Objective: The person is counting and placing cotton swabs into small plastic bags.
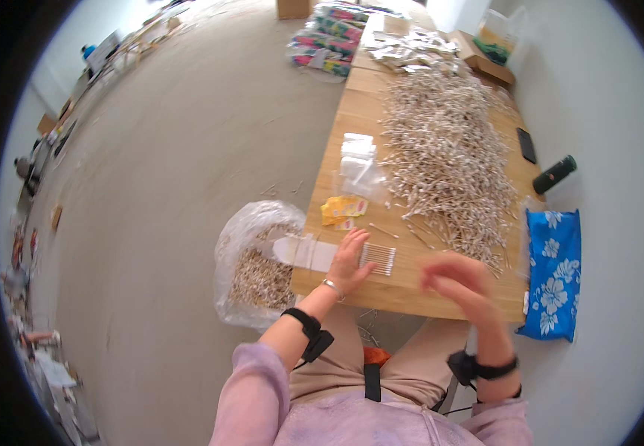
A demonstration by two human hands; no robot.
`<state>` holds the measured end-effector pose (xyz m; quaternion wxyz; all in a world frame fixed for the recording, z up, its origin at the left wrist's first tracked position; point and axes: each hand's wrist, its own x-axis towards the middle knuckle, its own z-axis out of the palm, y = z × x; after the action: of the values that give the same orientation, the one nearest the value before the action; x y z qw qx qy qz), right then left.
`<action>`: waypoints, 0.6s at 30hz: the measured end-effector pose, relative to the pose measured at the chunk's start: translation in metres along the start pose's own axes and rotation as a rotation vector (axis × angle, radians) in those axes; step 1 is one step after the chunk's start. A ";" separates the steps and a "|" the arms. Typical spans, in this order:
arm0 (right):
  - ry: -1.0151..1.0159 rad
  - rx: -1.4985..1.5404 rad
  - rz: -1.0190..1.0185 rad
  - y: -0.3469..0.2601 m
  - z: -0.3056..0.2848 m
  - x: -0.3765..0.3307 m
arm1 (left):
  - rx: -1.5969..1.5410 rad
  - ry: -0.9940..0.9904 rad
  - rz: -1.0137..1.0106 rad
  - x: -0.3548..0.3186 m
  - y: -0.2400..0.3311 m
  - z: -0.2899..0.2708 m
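Note:
A neat row of cotton swabs [379, 260] lies side by side near the table's front edge. My left hand [348, 264] rests beside the row's left end, fingers stretched out, fingertips and thumb at the swabs. Under that hand runs a white strip [311, 253], reaching past the table's left edge. My right hand [459, 282] is raised over the table to the right of the row, its fingers smeared by motion; whether it holds anything cannot be made out. Beyond both hands spreads a large heap of loose cotton swabs [448, 141], with a few single ones lying near the row.
Yellow printed cards [343, 210] and clear plastic bags [359, 160] lie left of the heap. A blue flowered pouch [552, 275], a dark cylinder [554, 175] and a black phone [526, 146] line the right side. A plastic sack of swabs [255, 264] stands left of the table.

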<state>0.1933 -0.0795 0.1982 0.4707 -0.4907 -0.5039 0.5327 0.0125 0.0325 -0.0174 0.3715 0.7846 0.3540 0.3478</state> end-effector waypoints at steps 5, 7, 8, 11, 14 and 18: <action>0.240 -0.931 -0.187 0.161 -0.013 0.050 | -0.403 0.187 -0.178 0.009 -0.016 0.023; 0.283 -1.120 -0.143 0.178 -0.010 0.060 | -0.422 0.168 -0.188 0.008 -0.015 0.025; 0.293 -1.116 -0.138 0.180 -0.008 0.065 | -0.442 0.164 -0.214 0.007 -0.013 0.024; 0.344 -1.217 -0.167 0.182 -0.015 0.081 | -0.522 0.137 -0.250 0.006 -0.008 0.020; 0.528 -1.280 -0.140 0.180 -0.026 0.082 | -0.484 0.101 -0.248 0.006 -0.001 0.013; 0.514 -1.074 -0.201 0.186 -0.015 0.063 | -0.671 0.160 -0.317 0.009 0.004 0.017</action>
<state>0.2017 -0.0245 0.0092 0.3121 -0.7228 -0.6162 0.0211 0.0320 0.0324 -0.0195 0.6284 0.5249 0.3653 0.4429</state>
